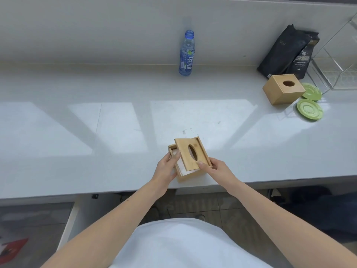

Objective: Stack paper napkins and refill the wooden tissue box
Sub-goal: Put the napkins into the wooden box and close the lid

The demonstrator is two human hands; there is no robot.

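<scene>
Tissue box (190, 176) near counter (77, 132) edge, lid (191, 154) askew.

A box (188, 167) sits near the desk's (77, 122) front edge, napkins (182, 168) in it and its lid (190, 154) skewed on top. Behind it stands a bottle (186, 54); far right, a 2nd box (283, 91) lies before 2 bags (287, 53), 2 saucers (310, 109) just right.

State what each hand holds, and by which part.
Right hand: slotted wooden lid, at its near corner. Left hand: open wooden tissue box, left side.
</scene>
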